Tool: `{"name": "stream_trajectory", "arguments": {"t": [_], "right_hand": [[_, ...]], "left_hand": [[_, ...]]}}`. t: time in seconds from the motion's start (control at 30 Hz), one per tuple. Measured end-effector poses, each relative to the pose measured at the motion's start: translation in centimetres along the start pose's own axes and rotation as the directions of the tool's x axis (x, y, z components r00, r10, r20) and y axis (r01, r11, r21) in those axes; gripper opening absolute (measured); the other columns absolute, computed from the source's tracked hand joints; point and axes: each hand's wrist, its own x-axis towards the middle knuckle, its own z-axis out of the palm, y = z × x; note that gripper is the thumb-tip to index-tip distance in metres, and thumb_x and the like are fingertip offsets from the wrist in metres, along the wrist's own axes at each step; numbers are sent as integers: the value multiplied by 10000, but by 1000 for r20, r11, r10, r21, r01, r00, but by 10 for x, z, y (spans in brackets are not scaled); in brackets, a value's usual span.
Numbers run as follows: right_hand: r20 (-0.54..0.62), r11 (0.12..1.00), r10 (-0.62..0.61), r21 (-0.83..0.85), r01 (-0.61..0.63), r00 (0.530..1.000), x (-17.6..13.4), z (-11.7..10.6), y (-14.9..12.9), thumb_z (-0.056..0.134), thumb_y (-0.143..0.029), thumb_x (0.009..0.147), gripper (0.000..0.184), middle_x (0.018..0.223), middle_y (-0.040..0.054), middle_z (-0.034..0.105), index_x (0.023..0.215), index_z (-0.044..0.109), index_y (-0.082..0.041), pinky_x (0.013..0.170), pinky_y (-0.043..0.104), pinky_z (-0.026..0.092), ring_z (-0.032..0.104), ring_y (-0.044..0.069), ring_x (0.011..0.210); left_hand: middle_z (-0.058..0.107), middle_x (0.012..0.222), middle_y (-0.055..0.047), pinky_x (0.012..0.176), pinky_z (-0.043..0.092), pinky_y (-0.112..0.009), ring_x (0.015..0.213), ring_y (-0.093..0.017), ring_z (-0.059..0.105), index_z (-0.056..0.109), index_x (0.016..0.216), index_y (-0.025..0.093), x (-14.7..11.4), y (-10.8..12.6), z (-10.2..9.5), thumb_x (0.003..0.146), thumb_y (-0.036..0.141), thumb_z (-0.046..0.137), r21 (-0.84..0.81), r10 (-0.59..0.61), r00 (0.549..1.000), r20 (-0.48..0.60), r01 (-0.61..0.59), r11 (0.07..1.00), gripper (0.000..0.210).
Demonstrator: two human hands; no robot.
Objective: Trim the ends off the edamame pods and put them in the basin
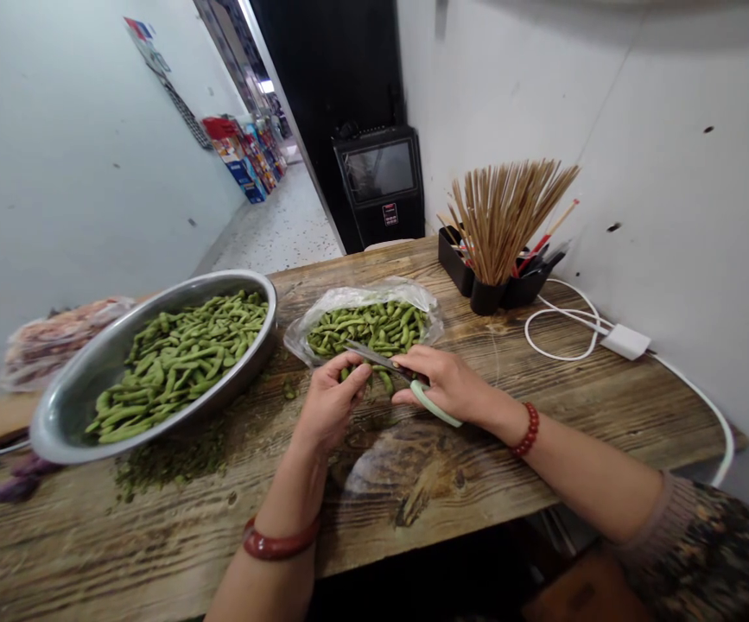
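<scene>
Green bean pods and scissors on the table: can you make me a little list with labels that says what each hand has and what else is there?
left hand: fingers pinch one green bean pod
right hand: holds pale-green-handled metal scissors, blades pointing left toward the pod
clear plastic bag: open, holds green pods, just behind the hands
round metal basin: left side, heaped with green pods
green trimmings: scattered on the worn wooden table in front of the basin
black holder of wooden chopsticks: back right, by the wall
white cable and charger: right of the holder
</scene>
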Motion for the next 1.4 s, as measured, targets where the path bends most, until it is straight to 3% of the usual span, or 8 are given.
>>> {"name": "stream_trajectory", "arguments": {"t": [0.2, 0.4, 0.77, 1.03, 1.3, 1.4], "right_hand": [[-138, 995, 97, 45, -91, 986, 3, 0, 4, 707, -411, 761, 463, 927, 71, 599, 1129, 595, -153, 758, 310, 472, 584, 192, 834], [-69, 998, 53, 33, -51, 996, 1, 1, 1, 719, -437, 739, 581, 959, 71, 572, 1219, 537, -165, 748, 323, 483, 560, 184, 811], [27, 999, 44, 27, -45, 999, 0, -1, -7, 721, -432, 741, 575, 967, 73, 566, 1214, 541, -160, 733, 315, 483, 550, 173, 785], [-24, 998, 1, 56, 0, 1000, 0, 1, -4, 690, -399, 783, 481, 895, 54, 556, 1182, 555, -167, 706, 294, 465, 538, 170, 776], [-12, 999, -5, 47, 6, 1000, 0, 0, -4, 662, -395, 811, 380, 874, 61, 589, 1099, 601, -155, 715, 282, 459, 553, 171, 775], [-93, 998, 28, 57, -22, 995, 2, -2, -3, 664, -398, 808, 398, 894, 67, 597, 1111, 596, -149, 732, 290, 461, 571, 180, 805]], "left_hand": [[422, 521, 73, 364, 234, -132, 422, -38, 345, 582, 812, 163, 2, 5, -3, 670, 250, 751, -197, -9, 1000, -25, 4, 980, 236], [576, 676, 8, 353, 243, -116, 445, -28, 380, 548, 817, 155, 4, 7, -5, 676, 207, 734, -286, -17, 1000, -8, 14, 958, 239], [590, 677, 26, 361, 269, -114, 433, -19, 402, 511, 794, 162, 0, 4, 1, 669, 216, 754, -287, -42, 999, 23, 47, 957, 279], [627, 707, 1, 366, 273, -117, 445, -29, 429, 546, 817, 159, -1, 0, 3, 692, 219, 739, -255, -21, 997, 77, 40, 966, 238], [620, 761, -11, 392, 310, -128, 504, -44, 462, 576, 840, 159, 3, 3, -1, 688, 192, 721, -326, -1, 999, 37, 13, 945, 213], [612, 786, -15, 402, 326, -142, 530, -58, 480, 586, 889, 165, 6, 5, -5, 697, 216, 701, -399, -17, 1000, 23, 25, 917, 230]]}}
